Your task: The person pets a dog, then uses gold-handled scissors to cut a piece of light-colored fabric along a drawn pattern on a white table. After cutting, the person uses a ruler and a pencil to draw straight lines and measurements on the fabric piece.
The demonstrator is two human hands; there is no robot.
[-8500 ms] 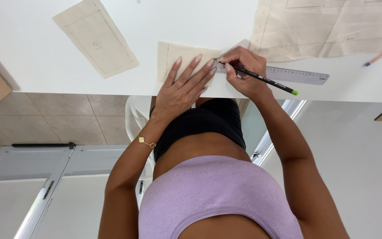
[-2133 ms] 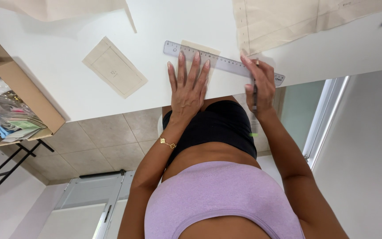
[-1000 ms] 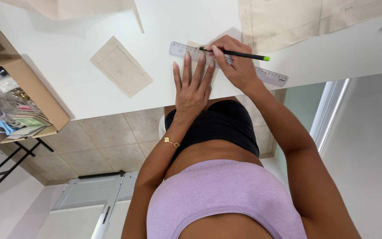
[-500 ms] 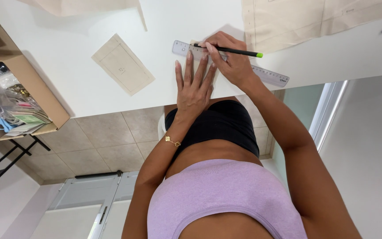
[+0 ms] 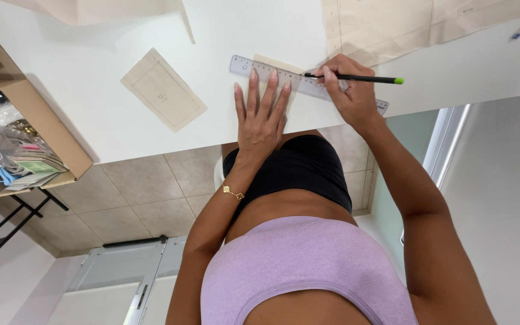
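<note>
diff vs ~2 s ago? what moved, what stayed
The right hand came up from the table edge onto the clear ruler and now holds the black pencil level, its tip at the ruler's edge. The left hand stayed flat, pressing the ruler and the small paper piece. The other paper piece is unmoved.

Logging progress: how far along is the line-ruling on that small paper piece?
Done: clear ruler lies across the small paper piece, left hand pressing it flat. In hand: right hand has the black pencil tip at the ruler's edge. Left: any drawn line is too faint to see.
</note>
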